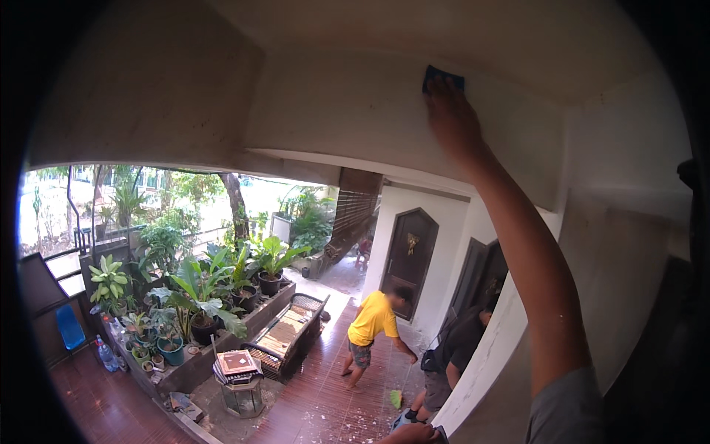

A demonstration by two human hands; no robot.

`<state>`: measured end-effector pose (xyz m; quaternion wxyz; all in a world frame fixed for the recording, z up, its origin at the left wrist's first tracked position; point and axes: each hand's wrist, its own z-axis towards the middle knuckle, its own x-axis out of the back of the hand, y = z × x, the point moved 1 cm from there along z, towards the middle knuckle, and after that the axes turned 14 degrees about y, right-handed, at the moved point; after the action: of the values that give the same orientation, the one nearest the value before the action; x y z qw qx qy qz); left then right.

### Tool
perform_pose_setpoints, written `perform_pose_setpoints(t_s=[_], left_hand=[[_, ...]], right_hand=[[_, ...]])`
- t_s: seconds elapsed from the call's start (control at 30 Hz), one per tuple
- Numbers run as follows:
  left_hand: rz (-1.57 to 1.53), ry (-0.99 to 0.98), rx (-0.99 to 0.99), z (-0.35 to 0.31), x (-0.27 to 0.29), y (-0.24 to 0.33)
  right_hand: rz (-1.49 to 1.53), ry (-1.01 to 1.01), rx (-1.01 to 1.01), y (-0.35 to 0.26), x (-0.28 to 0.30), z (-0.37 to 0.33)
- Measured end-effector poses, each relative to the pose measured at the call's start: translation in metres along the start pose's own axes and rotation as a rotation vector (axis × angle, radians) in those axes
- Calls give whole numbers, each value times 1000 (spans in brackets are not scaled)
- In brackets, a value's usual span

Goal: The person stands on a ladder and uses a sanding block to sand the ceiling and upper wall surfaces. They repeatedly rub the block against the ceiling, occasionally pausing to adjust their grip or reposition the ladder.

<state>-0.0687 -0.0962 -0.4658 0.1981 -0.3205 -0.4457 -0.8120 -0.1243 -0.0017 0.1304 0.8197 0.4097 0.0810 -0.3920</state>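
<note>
Grey sleeve [566, 411] and forearm filled the lower right of the head view, rising to the right hand [452, 118]. That hand was pressed flat against the pale overhead beam [347, 111], high up near the ceiling. Its fingers [442, 87] lay closed over a small dark blue pad [442, 75], of which only the top edge showed; the pad sat against the beam face just under the ceiling line.

Left hand [414, 435]: only a sliver showed at the bottom edge, beside something dark. Grip could not be told.

Below, largest to smallest: red-brown tiled porch floor [318, 399] with pale specks scattered on it; a raised planter full of potted green plants [200, 296]; a dark slatted bench [288, 337]; a person in a yellow shirt [373, 318] bent forward; a second person in dark clothes [458, 344] beside the white wall.

Risk, judged: the viewpoint was high above the floor and the arm at full stretch, so overreaching could upset balance. A loosened grip would let the pad drop toward the people underneath. Dust rubbed off the beam would likely fall on them too.
</note>
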Motion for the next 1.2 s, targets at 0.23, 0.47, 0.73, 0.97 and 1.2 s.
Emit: perform_pose_setpoints(t_s=[0.23,0.47,0.73,0.97,1.2], left_hand=[[-68,28,72,0,3,3],[47,-132,113,4,22,15],[91,-144,59,10,1,-6],[76,-259,110,14,0,-19],[9,-93,116,3,14,3]], right_hand=[[-11,-74,-24,3,-10,1],[-57,-14,8,21,-22,1],[-171,73,118,27,-13,4],[-98,-284,-74,23,12,24],[-78,-127,-39,29,18,1]])
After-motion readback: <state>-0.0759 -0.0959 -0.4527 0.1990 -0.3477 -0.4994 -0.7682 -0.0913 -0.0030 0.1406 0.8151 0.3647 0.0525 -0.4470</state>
